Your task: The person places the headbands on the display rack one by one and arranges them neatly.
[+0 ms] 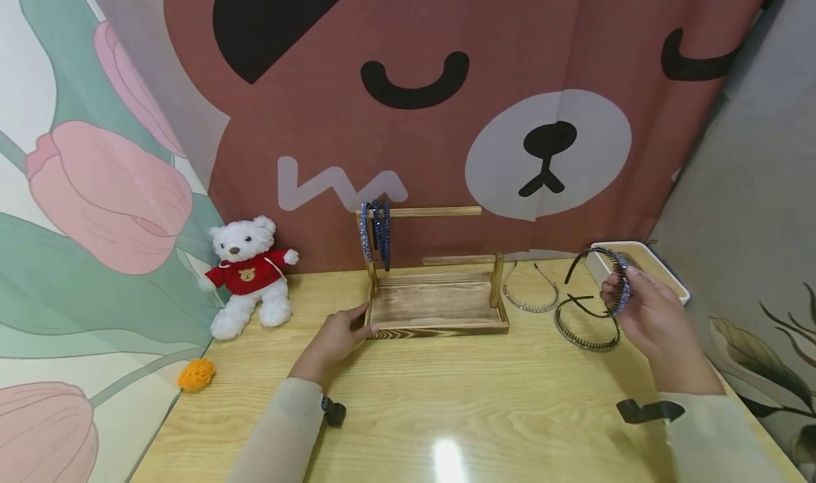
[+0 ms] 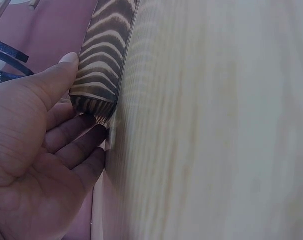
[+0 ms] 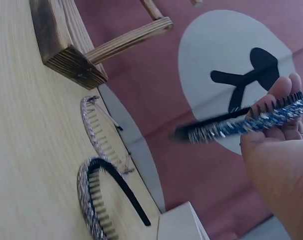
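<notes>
Hang-up time, likely: pinching hairband (image 3: 261, 121) in right hand (image 1: 653, 316), holding rack (image 1: 440, 329) with left hand (image 1: 336, 338). Next, maybe reach top bar (image 1: 436, 212).

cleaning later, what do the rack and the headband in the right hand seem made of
Rack: wood, apparently stained or scorched, from its dark striped grain. Headband in the right hand: perhaps dark plastic, from its thin comb teeth; the glittering blue covering could be beads or sequins.

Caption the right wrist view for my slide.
Right hand holds a sparkly blue headband, with two more headbands and a wooden rack on the table.
</notes>
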`<state>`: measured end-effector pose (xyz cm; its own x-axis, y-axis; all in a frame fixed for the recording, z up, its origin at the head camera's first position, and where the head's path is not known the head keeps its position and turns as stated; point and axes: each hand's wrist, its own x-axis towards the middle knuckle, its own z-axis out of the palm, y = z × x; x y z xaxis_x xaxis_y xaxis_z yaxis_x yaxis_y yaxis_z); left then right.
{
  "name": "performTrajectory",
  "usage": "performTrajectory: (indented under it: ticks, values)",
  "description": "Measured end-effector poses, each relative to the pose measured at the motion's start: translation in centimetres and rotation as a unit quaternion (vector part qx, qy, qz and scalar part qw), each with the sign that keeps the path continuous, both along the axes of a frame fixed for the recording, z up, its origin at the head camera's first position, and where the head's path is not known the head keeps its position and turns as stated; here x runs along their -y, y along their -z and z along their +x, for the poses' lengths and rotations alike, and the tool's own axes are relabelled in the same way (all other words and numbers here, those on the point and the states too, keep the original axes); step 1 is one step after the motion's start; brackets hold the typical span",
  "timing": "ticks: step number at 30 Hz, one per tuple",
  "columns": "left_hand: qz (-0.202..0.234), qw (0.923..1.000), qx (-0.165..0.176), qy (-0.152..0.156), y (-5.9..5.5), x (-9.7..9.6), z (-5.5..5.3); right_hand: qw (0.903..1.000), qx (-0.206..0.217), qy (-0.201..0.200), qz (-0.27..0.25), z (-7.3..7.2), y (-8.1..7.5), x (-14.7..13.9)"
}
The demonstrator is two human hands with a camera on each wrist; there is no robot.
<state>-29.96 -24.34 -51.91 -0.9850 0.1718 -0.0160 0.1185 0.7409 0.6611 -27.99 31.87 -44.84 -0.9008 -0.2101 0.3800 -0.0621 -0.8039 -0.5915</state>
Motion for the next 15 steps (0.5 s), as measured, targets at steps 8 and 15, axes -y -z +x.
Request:
performTrajectory:
  ticks: [8,15]
  values:
    - [-0.001,1.0,0.0,0.0,0.2,0.1,-0.2,0.9979,-0.005,-0.008,0.064,-2.9,-1.5,2.7]
    - [0.001,1.0,0.0,-0.002,0.3,0.2,-0.2,0.9952,0.023,0.063,0.071,-4.2,-3.7,6.4]
